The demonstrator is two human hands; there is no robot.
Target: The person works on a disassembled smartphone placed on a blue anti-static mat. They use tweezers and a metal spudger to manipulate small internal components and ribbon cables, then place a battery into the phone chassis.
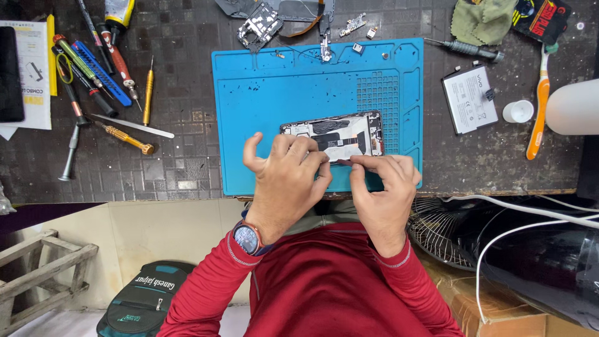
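Both hands pinched the near edge of the opened phone [340, 134]: the left hand [286, 181] curled its fingers over the lower left part of the phone, and the right hand [384, 190] pressed thumb and forefinger together at its lower edge, perhaps on a thin part too small to make out. The phone lay with its back off at about 5 o'clock on the blue work mat [274, 93], which covered the middle of the dark table [175, 162]. At 3 o'clock from the mat lay a flat white battery [469, 100], with an orange toothbrush [538, 106] beyond it. At 9 o'clock a spread of screwdrivers [93, 68] lay well apart from the hands. At 12 o'clock, on the mat's far rim, sat a small circuit board [259, 26].
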